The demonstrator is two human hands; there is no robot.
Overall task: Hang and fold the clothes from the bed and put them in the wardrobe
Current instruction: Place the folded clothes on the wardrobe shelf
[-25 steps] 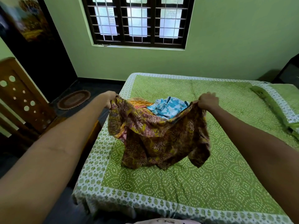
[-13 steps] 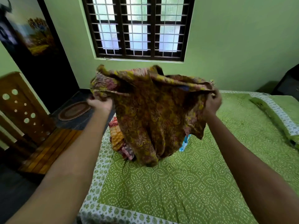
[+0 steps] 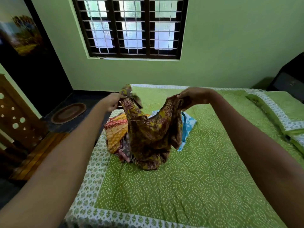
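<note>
A brown and mustard floral garment point(image 3: 151, 135) hangs between my two hands above the bed point(image 3: 189, 186), its lower end resting on the bedspread. My left hand point(image 3: 113, 101) grips one upper corner of it. My right hand point(image 3: 192, 96) pinches the other upper edge. Behind the garment lie an orange and red patterned cloth point(image 3: 116, 130) and a light blue and white cloth point(image 3: 187, 127), both partly hidden by it.
A barred window point(image 3: 131, 28) is set in the green wall ahead. Left of the bed are a dark door point(image 3: 32, 66), an oval mat point(image 3: 68, 112) on the dark floor and a wooden headboard-like panel point(image 3: 14, 117). Green pillows point(image 3: 279, 112) lie at the right.
The garment was flung up in front of the window half a second ago; it has now come down, sagging between my hands with its hem on the bed.
</note>
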